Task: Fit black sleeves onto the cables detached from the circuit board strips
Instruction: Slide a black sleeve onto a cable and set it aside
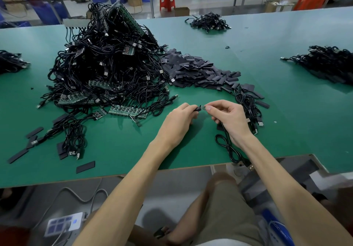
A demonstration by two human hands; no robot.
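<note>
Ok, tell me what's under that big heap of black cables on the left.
Green circuit board strips stick out from beneath the cable heap along its near edge, resting on the green table. Whatever lies under the heap's middle is covered by cables.

Forearms [133, 179]: both bare, uncovered from the wrist down to the frame's lower edge.
Grips: left grip [179, 119] and right grip [227, 117] bare; the right thumbnail is trimmed short.
Shorts [219, 207]: khaki-olive cloth at 6 o'clock, softly creased, with the hem near the knee.
Footwear: dark strapped sandal [162, 232] low at 6 o'clock, only partly seen.
</note>
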